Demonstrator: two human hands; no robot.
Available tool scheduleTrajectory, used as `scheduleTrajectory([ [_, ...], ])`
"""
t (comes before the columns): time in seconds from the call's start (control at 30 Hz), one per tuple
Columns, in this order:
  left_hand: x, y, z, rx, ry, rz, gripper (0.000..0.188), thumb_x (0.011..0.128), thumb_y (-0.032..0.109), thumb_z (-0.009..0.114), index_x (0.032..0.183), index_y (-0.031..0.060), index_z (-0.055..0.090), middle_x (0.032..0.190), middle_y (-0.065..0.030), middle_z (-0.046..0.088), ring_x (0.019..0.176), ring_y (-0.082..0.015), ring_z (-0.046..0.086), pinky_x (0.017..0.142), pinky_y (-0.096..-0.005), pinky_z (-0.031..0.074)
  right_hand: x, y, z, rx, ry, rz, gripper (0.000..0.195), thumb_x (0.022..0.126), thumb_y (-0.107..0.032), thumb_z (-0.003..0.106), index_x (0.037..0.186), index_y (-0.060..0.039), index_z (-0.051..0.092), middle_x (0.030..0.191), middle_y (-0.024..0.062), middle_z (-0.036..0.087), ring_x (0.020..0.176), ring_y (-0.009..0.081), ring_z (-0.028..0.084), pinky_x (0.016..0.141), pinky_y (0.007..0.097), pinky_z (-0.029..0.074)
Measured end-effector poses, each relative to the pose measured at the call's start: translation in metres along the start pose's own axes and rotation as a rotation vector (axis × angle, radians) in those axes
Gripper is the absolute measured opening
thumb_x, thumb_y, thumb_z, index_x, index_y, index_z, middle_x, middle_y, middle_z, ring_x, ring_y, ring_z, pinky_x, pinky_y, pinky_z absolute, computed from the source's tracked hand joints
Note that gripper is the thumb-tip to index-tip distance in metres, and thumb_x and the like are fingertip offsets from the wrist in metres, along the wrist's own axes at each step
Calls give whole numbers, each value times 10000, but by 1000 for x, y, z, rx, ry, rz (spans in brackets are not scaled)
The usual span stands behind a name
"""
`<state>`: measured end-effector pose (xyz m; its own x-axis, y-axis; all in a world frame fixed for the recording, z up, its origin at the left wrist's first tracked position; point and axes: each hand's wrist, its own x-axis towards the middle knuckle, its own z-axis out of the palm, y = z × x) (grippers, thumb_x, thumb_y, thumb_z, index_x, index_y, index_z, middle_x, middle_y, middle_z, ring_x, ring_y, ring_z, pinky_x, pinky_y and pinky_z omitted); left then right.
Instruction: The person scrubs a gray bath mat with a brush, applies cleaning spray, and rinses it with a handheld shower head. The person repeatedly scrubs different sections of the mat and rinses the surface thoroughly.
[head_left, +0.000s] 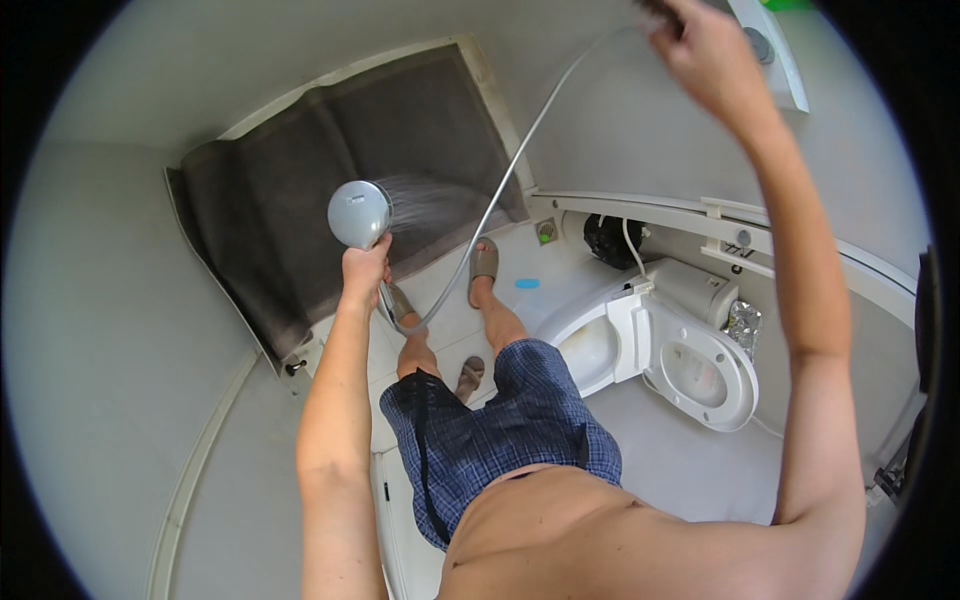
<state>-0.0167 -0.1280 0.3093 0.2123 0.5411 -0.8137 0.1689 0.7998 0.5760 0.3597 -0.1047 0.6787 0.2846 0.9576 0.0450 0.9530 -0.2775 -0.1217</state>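
Observation:
My left hand (365, 274) grips the handle of a chrome hand shower, its round head (360, 214) above my fingers. Water sprays from the head to the right, across a dark grey-brown mat or sheet (420, 112). From the handle, the silvery shower hose (500, 187) loops down and then rises to the upper right. My right hand (697, 52) is raised at the top edge of the picture, its fingers curled around something dark and blurred, beside the far end of the hose. What that dark thing is, I cannot tell.
At the right stands a white toilet (592, 345) with its seat and lid (701, 371) raised. A black plastic bag (613, 240) is near a floor drain (547, 231). A blue object (527, 283) lies on the tiles beside my slippered foot. A white shelf (780, 67) is on the wall.

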Motion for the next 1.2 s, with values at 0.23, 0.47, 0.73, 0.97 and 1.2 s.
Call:
scheduleTrajectory([
  [0.23, 35, 15, 45, -41, 82, 119, 225, 991, 219, 762, 882, 62, 643, 637, 15, 511, 496, -109, 478, 450, -301, 387, -170, 56, 132, 559, -289, 228, 497, 906, -107, 698, 1383, 4, 615, 1058, 276, 736, 944, 386, 742, 868, 403, 567],
  [0.47, 93, 3, 67, 124, 97, 95, 192, 990, 199, 758, 888, 73, 656, 639, 30, 513, 509, -97, 479, 461, -294, 392, -222, 83, 267, 755, -557, 668, 609, 974, -286, 722, 1482, 0, 546, 1183, 219, 746, 1066, 281, 723, 946, 363, 542],
  [0.73, 162, -31, 98, 413, 20, 11, 265, 982, 250, 764, 830, 80, 630, 591, 8, 534, 477, -120, 482, 480, -310, 391, -223, 147, 429, 805, -630, 741, 657, 985, -399, 695, 1454, 38, 550, 1136, 254, 737, 1041, 331, 720, 921, 386, 543],
  [0.97, 185, -37, 125, 234, 41, 13, 224, 985, 201, 759, 845, 80, 633, 639, 27, 524, 511, -98, 482, 483, -302, 387, -224, 181, 432, 665, -670, 825, 693, 1044, -542, 531, 1447, 23, 550, 1166, 304, 717, 1102, 450, 689, 966, 467, 529],
  [1.2, 210, -34, 106, 73, 8, -34, 190, 991, 200, 755, 892, 74, 654, 656, 31, 514, 523, -97, 476, 493, -293, 394, -256, 185, 459, 591, -717, 967, 683, 1076, -548, 452, 1466, 6, 546, 1209, 335, 694, 1178, 486, 651, 1017, 490, 501],
])
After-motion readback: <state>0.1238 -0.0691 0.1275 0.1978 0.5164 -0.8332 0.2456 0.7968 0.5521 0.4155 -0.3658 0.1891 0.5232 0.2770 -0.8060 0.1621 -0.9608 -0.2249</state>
